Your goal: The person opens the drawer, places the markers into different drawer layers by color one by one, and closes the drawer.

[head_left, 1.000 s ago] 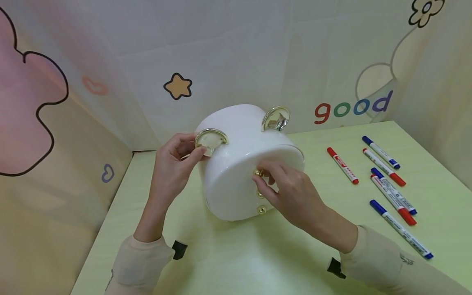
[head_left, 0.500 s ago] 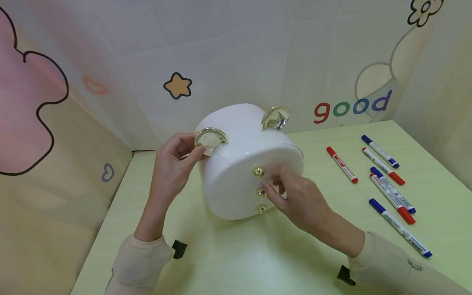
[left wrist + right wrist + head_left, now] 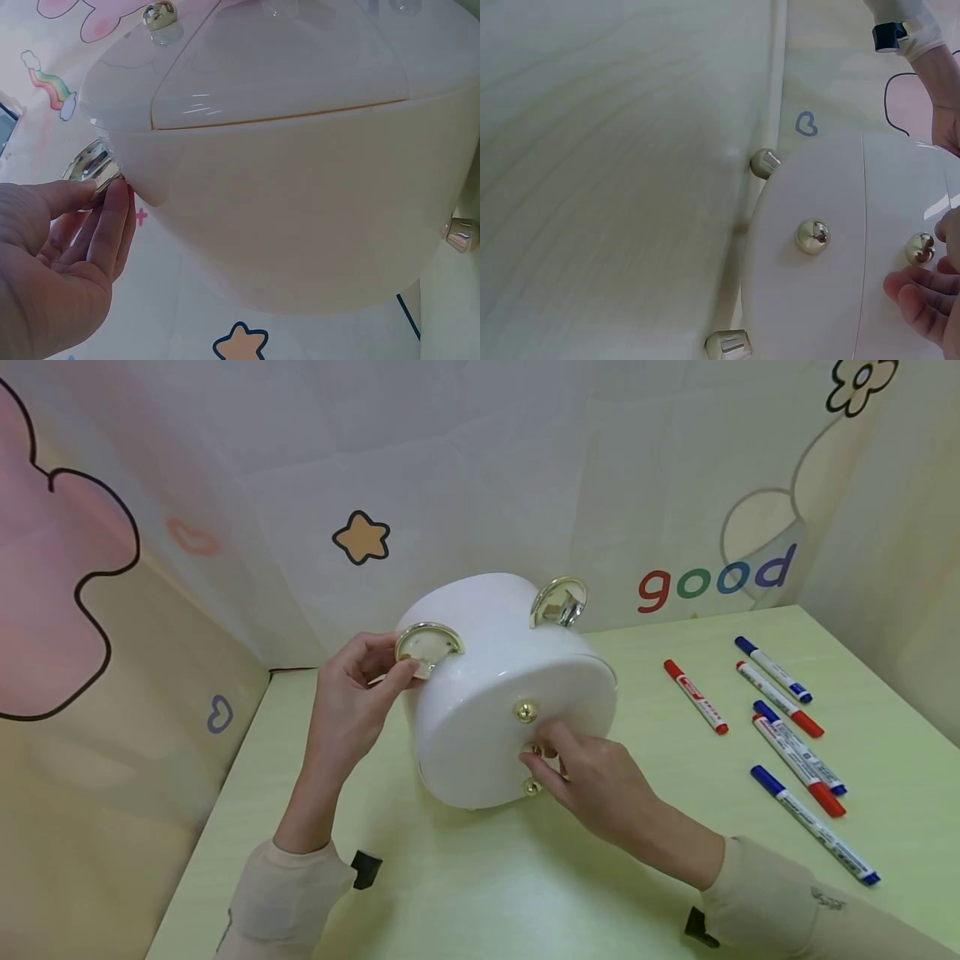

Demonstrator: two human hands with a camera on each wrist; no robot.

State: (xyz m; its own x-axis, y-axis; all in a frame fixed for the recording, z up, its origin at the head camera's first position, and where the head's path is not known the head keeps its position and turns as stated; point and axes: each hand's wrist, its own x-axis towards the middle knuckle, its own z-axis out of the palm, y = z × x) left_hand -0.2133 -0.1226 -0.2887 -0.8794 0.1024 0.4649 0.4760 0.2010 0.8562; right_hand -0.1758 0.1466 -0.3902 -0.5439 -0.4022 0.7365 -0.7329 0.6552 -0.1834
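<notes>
We see the white drawer box (image 3: 465, 735) standing on the pale green table (image 3: 480, 893), its knobbed front turned toward the person and slightly right, its long axis running side to side. The left hand (image 3: 348, 693) pinches the left gold ear (image 3: 426, 640), seemingly to steady the box, while the right hand (image 3: 603, 777) curls about the middle gold knob (image 3: 920, 249), though we cannot tell whether it grips; markers (image 3: 696, 697) lie apart, rightward.

A tabletop nook, home or studio unclear; cartoon-printed sheets (image 3: 487, 468) hang around a pale green table (image 3: 480, 893)
</notes>
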